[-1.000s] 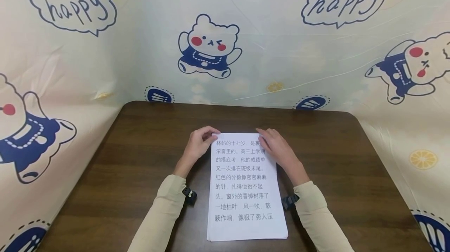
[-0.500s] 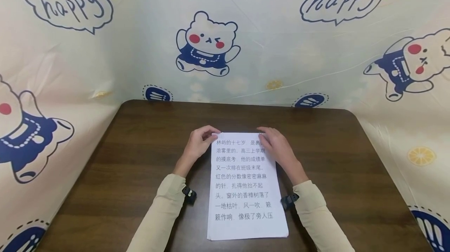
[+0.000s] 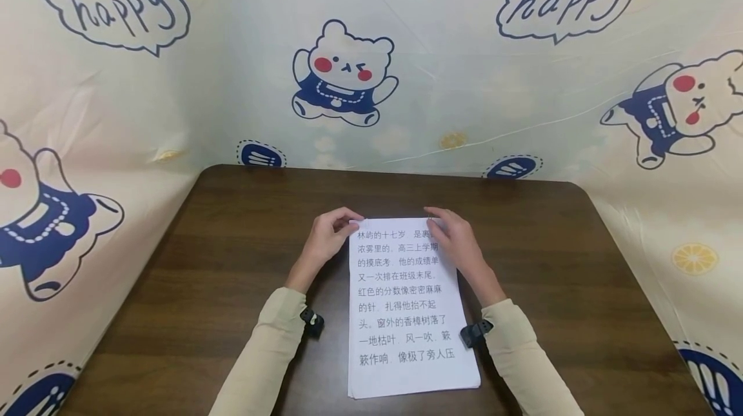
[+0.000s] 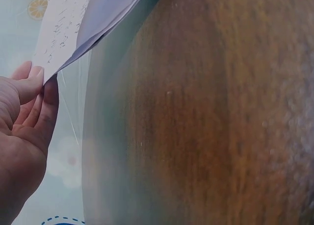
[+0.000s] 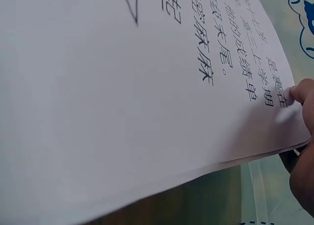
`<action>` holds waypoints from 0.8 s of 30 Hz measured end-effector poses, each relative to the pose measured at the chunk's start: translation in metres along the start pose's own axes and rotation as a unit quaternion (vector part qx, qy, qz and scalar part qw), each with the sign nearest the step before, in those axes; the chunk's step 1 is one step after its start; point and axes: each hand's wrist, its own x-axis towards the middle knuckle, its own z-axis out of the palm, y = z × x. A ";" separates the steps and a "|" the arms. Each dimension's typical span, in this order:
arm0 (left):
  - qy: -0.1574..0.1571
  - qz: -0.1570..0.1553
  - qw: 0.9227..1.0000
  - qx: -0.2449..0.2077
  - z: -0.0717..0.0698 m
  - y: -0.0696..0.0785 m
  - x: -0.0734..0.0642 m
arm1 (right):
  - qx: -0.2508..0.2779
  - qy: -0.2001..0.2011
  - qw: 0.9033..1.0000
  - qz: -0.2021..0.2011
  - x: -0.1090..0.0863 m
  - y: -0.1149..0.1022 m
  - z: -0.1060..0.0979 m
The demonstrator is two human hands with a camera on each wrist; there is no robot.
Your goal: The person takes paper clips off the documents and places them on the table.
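Several white paper sheets (image 3: 406,313), printed with rows of black Chinese characters, lie one on another in front of the person in the head view. My left hand (image 3: 327,238) pinches their top left corner; in the left wrist view, the thumb is on the printed face and fingers are behind. At the top right, my right hand (image 3: 461,242) grips the sheets, its thumb (image 5: 298,93) on the print. Both wrist views show the paper's edges standing off the tabletop near the hands. Most of the right hand's fingers are hidden behind the paper.
The dark brown wooden table (image 3: 191,287) has rounded far corners. Around it hangs a pale curtain (image 3: 453,93) with bear drawings and "happy" bubbles. A small black device (image 3: 313,323) sits at the left wrist, and another black device (image 3: 476,333) at the right.
The lower end of the sheets has swung slightly to the right. My right hand has shifted very little, and my left hand keeps its hold. The head view has moved slightly.
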 end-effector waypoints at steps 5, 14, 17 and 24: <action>0.001 0.004 1.000 -0.003 -0.001 0.001 0.000 | 0.031 0.014 0.999 0.002 0.000 0.000 0.001; 0.001 0.004 1.000 0.000 -0.001 0.000 -0.001 | 0.086 0.053 0.994 0.045 0.002 0.003 0.002; 0.001 0.001 1.000 0.001 -0.001 -0.002 -0.001 | 0.087 0.065 0.993 0.038 0.003 0.003 0.000; 0.003 -0.003 1.000 0.005 0.000 -0.004 -0.001 | 0.068 0.072 0.995 0.018 0.005 0.007 -0.009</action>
